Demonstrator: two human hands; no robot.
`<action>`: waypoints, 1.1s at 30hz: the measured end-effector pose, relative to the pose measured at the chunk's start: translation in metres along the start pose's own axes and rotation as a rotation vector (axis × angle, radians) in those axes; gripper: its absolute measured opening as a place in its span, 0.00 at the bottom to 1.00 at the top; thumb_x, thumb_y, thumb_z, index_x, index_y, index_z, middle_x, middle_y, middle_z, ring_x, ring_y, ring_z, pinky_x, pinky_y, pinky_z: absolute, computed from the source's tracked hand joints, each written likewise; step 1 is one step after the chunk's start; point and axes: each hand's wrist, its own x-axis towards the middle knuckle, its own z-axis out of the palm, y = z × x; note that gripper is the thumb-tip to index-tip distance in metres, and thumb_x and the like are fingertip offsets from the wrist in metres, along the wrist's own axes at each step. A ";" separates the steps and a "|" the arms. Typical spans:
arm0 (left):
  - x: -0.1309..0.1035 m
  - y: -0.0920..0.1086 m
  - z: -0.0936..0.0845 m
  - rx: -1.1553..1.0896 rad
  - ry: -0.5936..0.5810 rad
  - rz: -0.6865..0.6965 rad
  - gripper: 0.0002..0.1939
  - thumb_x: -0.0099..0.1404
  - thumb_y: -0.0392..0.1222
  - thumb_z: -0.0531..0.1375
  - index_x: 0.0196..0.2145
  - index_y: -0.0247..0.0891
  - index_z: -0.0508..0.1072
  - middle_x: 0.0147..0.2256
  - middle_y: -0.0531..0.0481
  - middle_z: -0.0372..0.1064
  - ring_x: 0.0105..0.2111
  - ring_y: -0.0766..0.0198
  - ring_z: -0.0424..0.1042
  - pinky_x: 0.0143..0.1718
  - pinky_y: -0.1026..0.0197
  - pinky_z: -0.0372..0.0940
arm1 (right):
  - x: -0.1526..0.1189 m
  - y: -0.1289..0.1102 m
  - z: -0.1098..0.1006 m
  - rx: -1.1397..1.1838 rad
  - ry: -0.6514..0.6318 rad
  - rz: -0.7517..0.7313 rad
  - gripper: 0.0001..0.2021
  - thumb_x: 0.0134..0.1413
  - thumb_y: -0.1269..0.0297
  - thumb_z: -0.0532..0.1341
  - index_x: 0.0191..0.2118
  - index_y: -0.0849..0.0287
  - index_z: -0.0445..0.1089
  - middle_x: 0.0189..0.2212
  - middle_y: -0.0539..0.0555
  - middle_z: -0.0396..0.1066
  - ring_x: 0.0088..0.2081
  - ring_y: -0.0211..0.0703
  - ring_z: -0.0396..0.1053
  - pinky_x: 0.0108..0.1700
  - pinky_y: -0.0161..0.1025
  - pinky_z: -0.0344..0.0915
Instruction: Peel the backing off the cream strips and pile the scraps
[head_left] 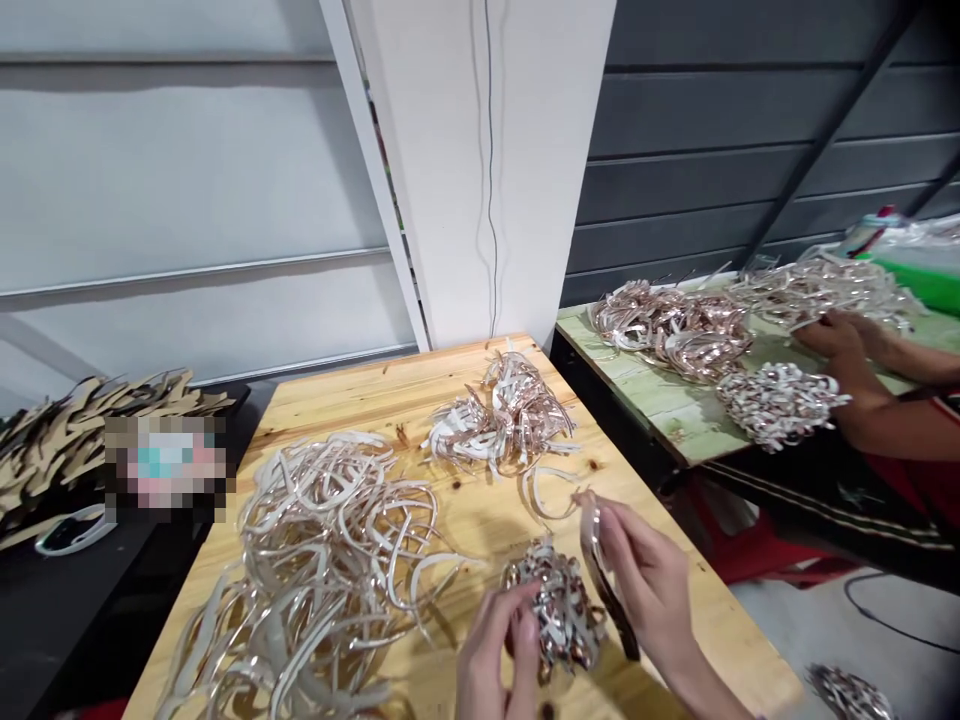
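Strip (591, 540) in right fingers (616, 545); bottle markings (867, 240) illegible

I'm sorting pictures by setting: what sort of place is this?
Probably a small workshop: shiny strips lie heaped on a wooden table, the left hand touches a bundle, and a co-worker's hand is over a neighbouring table holding similar strips.

A wooden table (352, 397) is carrying pale looped strips (330, 520) at left — glossy coppery strips (521, 410) are lying far right.
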 end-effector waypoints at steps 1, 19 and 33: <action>0.001 0.004 0.000 -0.032 -0.052 -0.031 0.25 0.77 0.62 0.57 0.54 0.40 0.82 0.39 0.43 0.80 0.37 0.54 0.79 0.42 0.56 0.75 | -0.004 -0.013 0.003 0.103 -0.156 0.129 0.14 0.77 0.64 0.58 0.46 0.57 0.82 0.21 0.48 0.70 0.21 0.40 0.68 0.24 0.34 0.65; 0.017 0.037 -0.007 -0.203 -0.013 -0.126 0.38 0.74 0.72 0.52 0.49 0.33 0.85 0.21 0.50 0.70 0.22 0.61 0.68 0.25 0.60 0.66 | -0.029 -0.053 -0.005 0.553 -0.416 0.635 0.22 0.63 0.42 0.69 0.40 0.61 0.77 0.24 0.49 0.73 0.20 0.35 0.66 0.22 0.32 0.67; 0.082 0.064 -0.043 0.163 -0.107 0.203 0.30 0.79 0.62 0.51 0.57 0.42 0.83 0.40 0.44 0.76 0.37 0.55 0.75 0.45 0.52 0.73 | 0.021 -0.079 0.029 0.782 -0.306 0.481 0.19 0.59 0.46 0.74 0.37 0.58 0.75 0.25 0.48 0.75 0.19 0.34 0.68 0.21 0.29 0.68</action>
